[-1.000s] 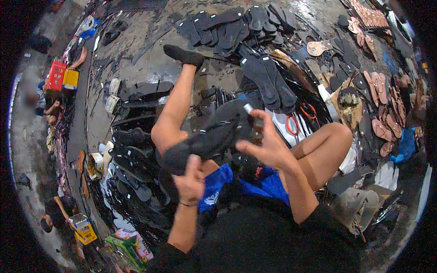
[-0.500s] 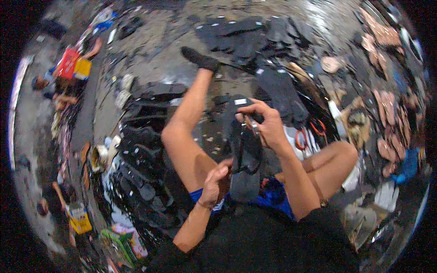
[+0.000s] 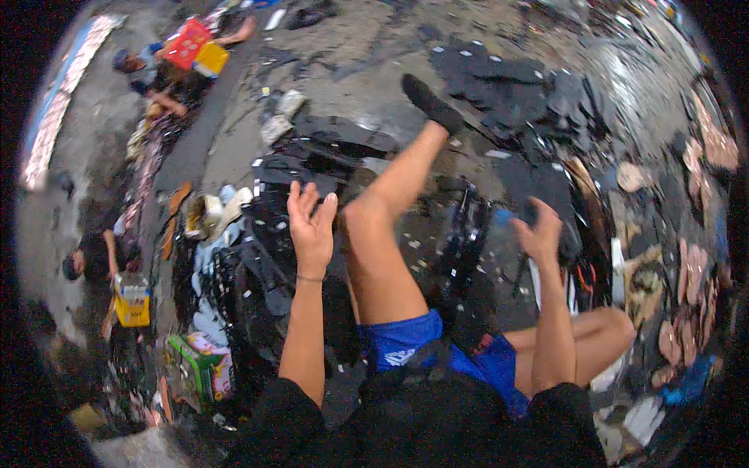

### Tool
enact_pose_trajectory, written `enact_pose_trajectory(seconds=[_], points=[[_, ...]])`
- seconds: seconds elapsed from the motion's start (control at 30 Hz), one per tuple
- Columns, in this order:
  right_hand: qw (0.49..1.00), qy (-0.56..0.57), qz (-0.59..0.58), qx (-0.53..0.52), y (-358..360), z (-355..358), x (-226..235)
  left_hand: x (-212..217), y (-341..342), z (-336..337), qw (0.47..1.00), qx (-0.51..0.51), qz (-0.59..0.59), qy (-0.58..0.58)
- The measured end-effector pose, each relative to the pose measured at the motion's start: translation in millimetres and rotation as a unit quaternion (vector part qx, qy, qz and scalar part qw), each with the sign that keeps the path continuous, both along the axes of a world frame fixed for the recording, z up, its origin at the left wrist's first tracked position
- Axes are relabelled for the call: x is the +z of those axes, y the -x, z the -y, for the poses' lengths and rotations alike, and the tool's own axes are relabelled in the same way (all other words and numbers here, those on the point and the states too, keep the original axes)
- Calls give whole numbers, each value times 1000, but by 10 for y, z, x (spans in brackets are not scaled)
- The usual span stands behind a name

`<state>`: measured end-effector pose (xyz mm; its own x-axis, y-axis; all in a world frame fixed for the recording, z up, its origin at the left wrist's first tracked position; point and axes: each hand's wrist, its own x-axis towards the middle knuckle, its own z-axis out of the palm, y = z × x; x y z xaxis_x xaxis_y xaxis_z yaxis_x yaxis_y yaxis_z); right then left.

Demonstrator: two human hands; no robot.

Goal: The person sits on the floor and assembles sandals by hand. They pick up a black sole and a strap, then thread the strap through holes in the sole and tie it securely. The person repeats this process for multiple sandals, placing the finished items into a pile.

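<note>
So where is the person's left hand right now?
In the head view the left hand is raised left of centre, fingers spread and holding nothing, beside the bent knee and above a heap of black sandals.

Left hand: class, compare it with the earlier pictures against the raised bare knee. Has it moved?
Yes. The left hand has left the dark sandal piece and swung out to the left of the raised bare knee, open and empty.
</note>
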<state>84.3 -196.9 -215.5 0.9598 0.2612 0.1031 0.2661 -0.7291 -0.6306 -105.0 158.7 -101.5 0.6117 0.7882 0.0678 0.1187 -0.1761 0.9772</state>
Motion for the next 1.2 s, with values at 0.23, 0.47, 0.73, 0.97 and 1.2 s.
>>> enact_pose_trajectory(seconds=[0.23, 0.47, 0.73, 0.97, 1.2], points=[[868, -321, -164, 341, 1014, -1085, 556, -101, 93, 419, 997, 38, -21, 70], [933, -164, -289, 139, 682, -952, 181, 250, 540, 548, 979, -95, -141, 114], [953, -28, -295, -66, 192, -616, -847, 60, 966, 902, 910, -71, -273, -304], [897, -278, -333, 82, 287, -562, 406, 226, -146, 1267, 975, -216, -54, -15], [912, -283, -297, 16, 748, -479, 1051, -21, -913, 1263, 946, -264, -33, 186]])
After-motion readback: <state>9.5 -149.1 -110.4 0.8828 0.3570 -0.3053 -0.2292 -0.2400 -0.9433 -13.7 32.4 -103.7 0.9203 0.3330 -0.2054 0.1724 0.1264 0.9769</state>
